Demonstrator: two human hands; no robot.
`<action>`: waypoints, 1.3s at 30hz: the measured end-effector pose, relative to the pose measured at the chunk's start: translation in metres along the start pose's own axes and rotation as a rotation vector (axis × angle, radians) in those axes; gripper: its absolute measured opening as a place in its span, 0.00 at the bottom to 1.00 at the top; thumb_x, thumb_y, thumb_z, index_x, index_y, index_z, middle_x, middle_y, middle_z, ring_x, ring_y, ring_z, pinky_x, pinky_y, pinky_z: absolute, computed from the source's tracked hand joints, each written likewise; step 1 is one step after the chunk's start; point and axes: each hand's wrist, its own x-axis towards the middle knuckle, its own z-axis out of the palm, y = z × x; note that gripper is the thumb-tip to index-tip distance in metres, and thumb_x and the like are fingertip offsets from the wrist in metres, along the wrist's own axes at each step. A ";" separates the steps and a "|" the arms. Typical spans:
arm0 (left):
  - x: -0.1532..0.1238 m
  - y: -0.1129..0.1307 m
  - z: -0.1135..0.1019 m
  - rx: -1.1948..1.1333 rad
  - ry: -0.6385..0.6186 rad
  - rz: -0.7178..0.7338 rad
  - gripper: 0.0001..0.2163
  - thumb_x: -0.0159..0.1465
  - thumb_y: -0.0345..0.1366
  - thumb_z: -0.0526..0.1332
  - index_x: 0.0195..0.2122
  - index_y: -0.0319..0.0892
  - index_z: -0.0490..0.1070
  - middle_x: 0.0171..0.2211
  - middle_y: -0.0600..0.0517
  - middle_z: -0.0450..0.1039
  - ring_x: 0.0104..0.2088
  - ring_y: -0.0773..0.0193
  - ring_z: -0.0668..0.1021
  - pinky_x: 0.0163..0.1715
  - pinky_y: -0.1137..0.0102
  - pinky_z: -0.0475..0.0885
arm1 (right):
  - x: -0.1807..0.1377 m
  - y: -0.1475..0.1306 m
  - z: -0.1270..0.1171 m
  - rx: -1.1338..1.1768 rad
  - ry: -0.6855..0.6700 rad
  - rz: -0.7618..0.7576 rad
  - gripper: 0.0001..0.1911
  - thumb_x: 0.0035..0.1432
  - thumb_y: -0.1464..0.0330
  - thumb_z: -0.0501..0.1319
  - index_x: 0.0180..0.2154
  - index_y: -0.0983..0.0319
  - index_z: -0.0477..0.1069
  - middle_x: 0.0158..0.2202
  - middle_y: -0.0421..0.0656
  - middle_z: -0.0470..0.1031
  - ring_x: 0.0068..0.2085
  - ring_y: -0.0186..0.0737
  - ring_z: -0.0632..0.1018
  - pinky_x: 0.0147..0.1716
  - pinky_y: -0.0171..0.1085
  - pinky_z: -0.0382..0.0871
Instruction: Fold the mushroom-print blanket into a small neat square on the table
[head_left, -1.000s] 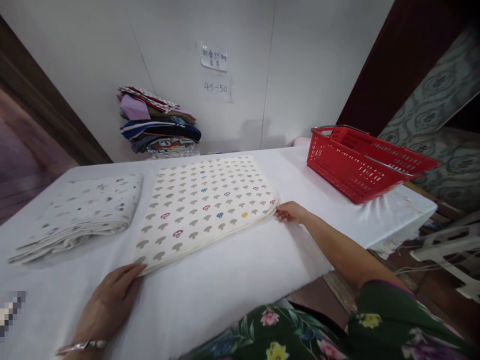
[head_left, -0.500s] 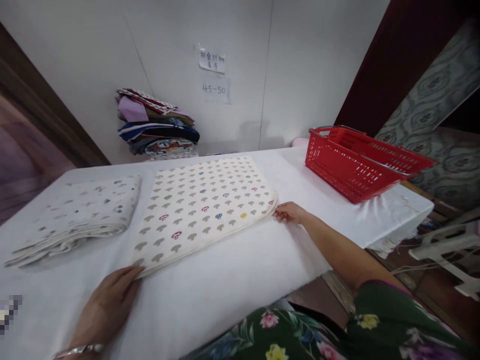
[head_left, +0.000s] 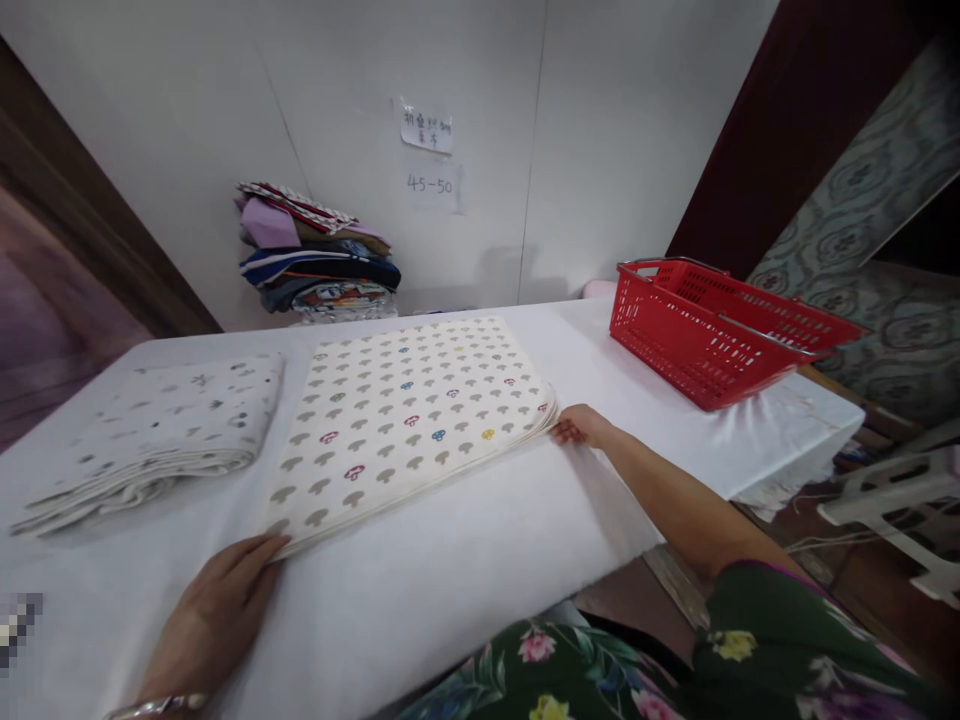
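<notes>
Mushroom-print cloth (head_left: 409, 420): step's prob. squaring its near edge; next move, I'd guess, calls for even grip thru all layers. L to R on the desk (head_left: 465, 570): spotted cloth (head_left: 169, 415); my L fingers (head_left: 256, 549), pinching near L corner; the cloth itself, flat, cream w/ grey caps, few coloured; my R fingers (head_left: 571, 431), pinching layered near R corner.

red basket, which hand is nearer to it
Right. The right hand is at the mushroom-print cloth's near right corner, left of the red basket and closer to the wearer. The left hand is at the near left corner, farther off.
</notes>
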 end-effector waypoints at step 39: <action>-0.002 -0.007 0.007 0.049 0.017 0.022 0.20 0.60 0.46 0.47 0.39 0.43 0.74 0.41 0.47 0.75 0.41 0.58 0.76 0.44 0.63 0.73 | 0.001 0.002 0.013 -0.068 0.213 -0.378 0.05 0.58 0.69 0.56 0.30 0.62 0.64 0.18 0.36 0.71 0.13 0.28 0.69 0.11 0.26 0.58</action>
